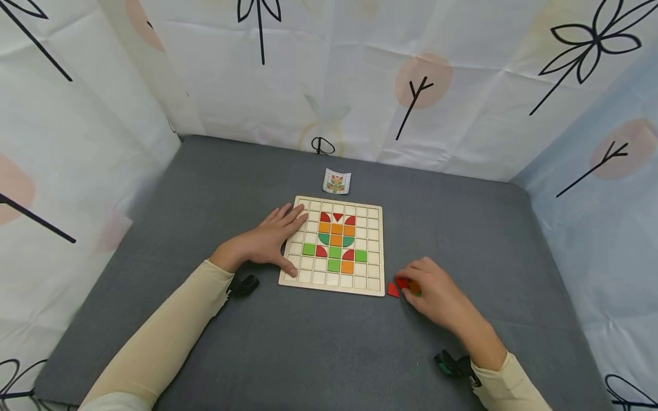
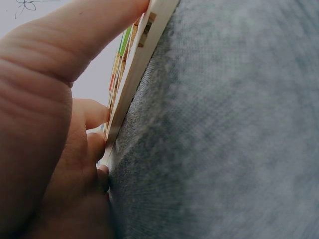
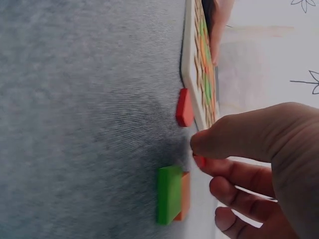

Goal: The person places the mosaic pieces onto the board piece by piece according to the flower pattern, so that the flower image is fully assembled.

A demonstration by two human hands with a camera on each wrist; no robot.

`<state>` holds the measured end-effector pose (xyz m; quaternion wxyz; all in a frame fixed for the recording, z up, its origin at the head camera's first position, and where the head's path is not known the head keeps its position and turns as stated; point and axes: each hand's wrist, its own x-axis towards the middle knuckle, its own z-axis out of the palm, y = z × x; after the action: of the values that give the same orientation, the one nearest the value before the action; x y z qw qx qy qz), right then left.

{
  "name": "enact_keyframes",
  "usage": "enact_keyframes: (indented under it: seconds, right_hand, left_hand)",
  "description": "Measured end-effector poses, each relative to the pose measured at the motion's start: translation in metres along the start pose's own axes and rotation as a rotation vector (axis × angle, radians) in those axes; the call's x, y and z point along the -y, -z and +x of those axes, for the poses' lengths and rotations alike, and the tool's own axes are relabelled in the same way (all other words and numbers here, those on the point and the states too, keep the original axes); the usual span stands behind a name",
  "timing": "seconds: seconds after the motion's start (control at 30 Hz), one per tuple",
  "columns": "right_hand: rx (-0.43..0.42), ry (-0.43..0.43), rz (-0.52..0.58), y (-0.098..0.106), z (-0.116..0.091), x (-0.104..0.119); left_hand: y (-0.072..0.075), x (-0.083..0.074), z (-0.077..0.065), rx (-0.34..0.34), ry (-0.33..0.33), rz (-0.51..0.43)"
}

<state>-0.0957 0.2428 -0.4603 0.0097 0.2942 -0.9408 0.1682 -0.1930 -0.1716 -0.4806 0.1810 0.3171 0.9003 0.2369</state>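
A wooden grid board (image 1: 372, 231) lies on the table, bearing red, orange and green pieces arranged in a flower-like pattern. My left hand (image 1: 266, 237) rests on its left edge with fingers spread and thumb near the lower left corner. Just off the board's lower right corner, my right hand (image 1: 437, 291) pinches a small red piece (image 3: 200, 161) between thumb and fingertip. Another red piece (image 3: 184, 108) lies on the cloth beside the board. Below the right fingers are a green piece (image 3: 168, 195) and an orange piece (image 3: 185, 199), partly hidden by the hand in the head view.
A small pattern card (image 1: 336, 181) lies behind the board, showing a similar coloured figure on a grid. Grey cloth (image 1: 462, 217) covers the table. White printed curtains (image 1: 360, 85) stand at the back and both sides.
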Motion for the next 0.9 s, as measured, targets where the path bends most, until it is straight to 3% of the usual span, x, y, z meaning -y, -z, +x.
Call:
enact_keyframes:
  seconds: [0.17, 0.63, 0.9]
  right_hand:
    - [-0.044, 0.060, 0.061, 0.001, 0.013, 0.006]
    - [0.006, 0.273, 0.089, -0.022, 0.054, 0.025]
    - [-0.038, 0.294, 0.071, -0.026, 0.057, 0.027]
  left_hand:
    - [-0.001, 0.002, 0.001, -0.005, 0.003, 0.003]
    - [-0.006, 0.005, 0.003, -0.007, -0.004, 0.006]
    - [-0.005, 0.005, 0.002, -0.013, -0.014, 0.000]
